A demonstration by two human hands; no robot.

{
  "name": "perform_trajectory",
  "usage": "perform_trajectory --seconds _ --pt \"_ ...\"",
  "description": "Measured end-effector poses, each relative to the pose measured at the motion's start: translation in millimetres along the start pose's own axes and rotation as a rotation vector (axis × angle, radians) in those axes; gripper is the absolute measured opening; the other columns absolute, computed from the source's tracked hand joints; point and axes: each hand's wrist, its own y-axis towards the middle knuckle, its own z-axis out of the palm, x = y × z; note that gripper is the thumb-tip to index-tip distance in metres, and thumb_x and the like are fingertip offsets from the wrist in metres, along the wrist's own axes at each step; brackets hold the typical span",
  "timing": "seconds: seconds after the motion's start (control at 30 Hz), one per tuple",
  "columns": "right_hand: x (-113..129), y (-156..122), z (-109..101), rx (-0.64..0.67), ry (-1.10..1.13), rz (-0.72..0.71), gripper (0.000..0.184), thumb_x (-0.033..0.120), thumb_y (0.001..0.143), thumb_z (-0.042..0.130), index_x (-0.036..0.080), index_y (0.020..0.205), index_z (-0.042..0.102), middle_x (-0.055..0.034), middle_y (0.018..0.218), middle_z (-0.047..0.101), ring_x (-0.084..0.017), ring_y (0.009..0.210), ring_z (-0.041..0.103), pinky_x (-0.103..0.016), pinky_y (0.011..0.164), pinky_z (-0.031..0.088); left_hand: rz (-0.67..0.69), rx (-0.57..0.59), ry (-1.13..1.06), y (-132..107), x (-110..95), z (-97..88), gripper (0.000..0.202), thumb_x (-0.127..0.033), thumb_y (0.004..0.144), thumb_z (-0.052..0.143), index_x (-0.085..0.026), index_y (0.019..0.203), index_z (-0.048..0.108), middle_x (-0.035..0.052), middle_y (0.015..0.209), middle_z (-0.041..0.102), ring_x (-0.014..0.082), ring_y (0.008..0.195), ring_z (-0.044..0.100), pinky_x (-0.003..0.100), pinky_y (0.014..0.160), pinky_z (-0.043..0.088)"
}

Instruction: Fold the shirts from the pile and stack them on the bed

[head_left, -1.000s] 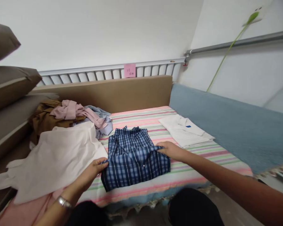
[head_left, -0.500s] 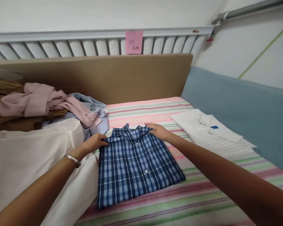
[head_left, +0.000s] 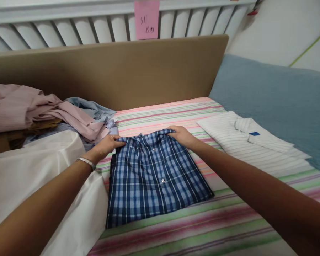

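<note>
A folded blue plaid shirt (head_left: pixel 152 177) lies on the striped bed sheet (head_left: pixel 202 220), collar end away from me. My left hand (head_left: pixel 106 145) pinches the shirt's far left corner near the collar, fingers closed on the cloth. At the far right corner my right hand (head_left: pixel 182 136) grips the fabric the same way. A metal bangle (head_left: pixel 86 162) sits on my left wrist.
A folded white striped shirt (head_left: pixel 250 142) lies to the right. A white cloth (head_left: pixel 42 177) spreads at the left, with a pile of pink, light blue and brown clothes (head_left: pixel 42 113) behind it. A brown headboard (head_left: pixel 122 71) and blue blanket (head_left: pixel 277 103) border the bed.
Both hands moved from the shirt's middle sides up to its collar end and took hold of the far corners. The camera has come closer and tilted down.
</note>
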Motion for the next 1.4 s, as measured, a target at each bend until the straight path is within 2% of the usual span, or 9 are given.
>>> perform_trajectory --seconds 0.2,0.33,0.4,0.53,0.67,0.77,1.13,1.3,1.4 --pt "89 12 -56 -0.139 0.028 -0.178 0.013 0.018 0.072 0.056 0.013 0.08 0.064 0.0006 0.079 0.063 -0.015 0.081 0.058 -0.033 0.084 0.044 0.254 -0.28 -0.066 -41 -85 -36.8 0.027 -0.028 0.056 0.073 -0.011 0.071 0.058 -0.0047 0.061 0.055 0.0072 0.06 0.05 0.022 0.065 0.039" --pt "171 -10 -96 -0.241 -0.022 -0.425 0.013 0.016 0.074 0.053 0.012 0.082 0.063 0.0004 0.082 0.063 -0.015 0.087 0.057 -0.036 0.088 0.043 0.525 -0.482 0.15 -110 -164 -55.0 0.028 -0.026 0.062 0.07 -0.007 0.078 0.056 -0.0049 0.068 0.055 0.0049 0.067 0.05 0.026 0.076 0.041" --pt "192 -39 -104 -0.242 -0.085 -0.502 0.017 0.011 0.073 0.05 0.014 0.083 0.063 -0.0003 0.087 0.065 -0.015 0.088 0.058 -0.034 0.089 0.043 0.639 -0.557 0.291 -147 -173 -49.8 0.029 -0.029 0.063 0.069 -0.01 0.081 0.057 -0.0042 0.072 0.057 0.0067 0.07 0.052 0.029 0.078 0.043" --pt "161 -119 -77 -0.087 -0.188 -0.551 0.04 0.002 0.062 0.039 0.018 0.089 0.064 -0.0025 0.097 0.068 -0.017 0.097 0.06 -0.034 0.094 0.042 0.663 -0.507 0.601 -199 -94 -6.5 0.023 -0.025 0.07 0.058 -0.02 0.092 0.065 0.001 0.093 0.067 0.0175 0.089 0.06 0.033 0.087 0.045" --pt "77 -212 -14 0.166 -0.204 -0.365 0.046 0.002 0.059 0.038 0.021 0.092 0.064 -0.0039 0.104 0.068 -0.02 0.105 0.059 -0.042 0.104 0.036 0.391 -0.281 0.544 -236 38 59.1 0.031 -0.02 0.073 0.052 -0.027 0.099 0.068 0.0043 0.108 0.068 0.0248 0.112 0.056 0.038 0.101 0.04" --pt "39 -262 19 0.223 -0.192 -0.232 0.05 0.0 0.055 0.036 0.021 0.091 0.064 -0.0056 0.102 0.069 -0.019 0.103 0.06 -0.041 0.102 0.038 0.283 -0.129 0.491 -259 90 87.6 0.033 -0.02 0.072 0.055 -0.028 0.101 0.068 0.0044 0.109 0.068 0.0261 0.113 0.055 0.041 0.104 0.039" --pt "66 -319 4 0.429 -0.333 -0.125 0.037 0.01 0.072 0.049 0.022 0.103 0.067 -0.0072 0.124 0.06 -0.024 0.121 0.049 -0.045 0.104 0.034 0.259 -0.168 0.39 -334 86 125.2 0.036 -0.02 0.076 0.051 -0.029 0.108 0.066 0.0045 0.127 0.059 0.0237 0.12 0.051 0.041 0.107 0.035" --pt "68 -316 -27 0.091 -0.297 0.14 0.031 0.028 0.084 0.046 0.018 0.107 0.064 -0.0101 0.111 0.066 -0.022 0.105 0.06 -0.035 0.093 0.044 -0.016 -0.542 0.165 -323 67 88.1 0.042 -0.035 0.076 0.055 -0.015 0.112 0.06 0.0136 0.117 0.063 0.0247 0.109 0.058 0.035 0.096 0.044" --pt "69 -292 -28 0.006 -0.463 0.391 0.038 0.035 0.088 0.041 0.013 0.11 0.062 -0.0146 0.114 0.064 -0.025 0.109 0.058 -0.036 0.094 0.042 -0.205 -0.584 0.111 -289 57 67.0 0.047 -0.041 0.072 0.057 -0.009 0.106 0.059 0.0184 0.104 0.066 0.0269 0.096 0.063 0.035 0.079 0.048"
